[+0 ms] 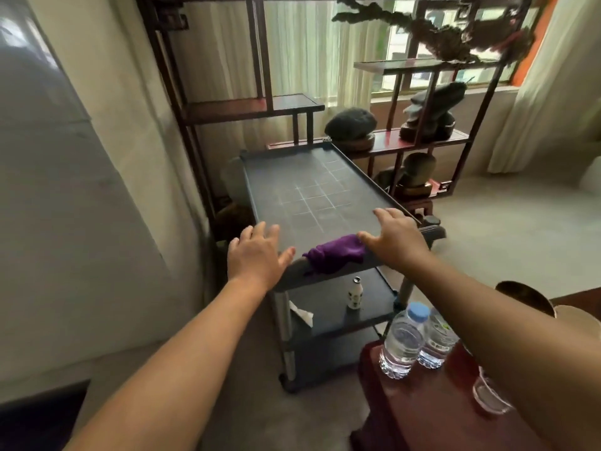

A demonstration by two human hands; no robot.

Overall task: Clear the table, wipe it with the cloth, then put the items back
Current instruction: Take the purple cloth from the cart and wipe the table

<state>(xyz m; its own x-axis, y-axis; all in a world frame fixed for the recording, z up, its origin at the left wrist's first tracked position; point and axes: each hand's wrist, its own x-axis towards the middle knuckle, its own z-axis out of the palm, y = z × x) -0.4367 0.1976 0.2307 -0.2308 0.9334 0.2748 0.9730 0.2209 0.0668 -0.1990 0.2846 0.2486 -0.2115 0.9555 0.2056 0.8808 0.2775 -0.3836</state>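
A dark grey cart table [312,190] with a faint grid on its top stands ahead of me. A crumpled purple cloth [335,253] lies on its near edge. My left hand [257,253] hovers open over the near left corner, fingers spread, holding nothing. Just right of the cloth, my right hand [395,237] is open too, its thumb touching or nearly touching the cloth. Two clear water bottles [405,340] with a blue cap stand on a red-brown side table [432,415] at lower right, beside a clear glass [487,397].
A small white bottle [354,294] and a crumpled tissue [300,314] sit on the cart's lower shelf. A dark wooden display shelf [419,141] with stones stands behind the cart. A wall is at left, open floor at right.
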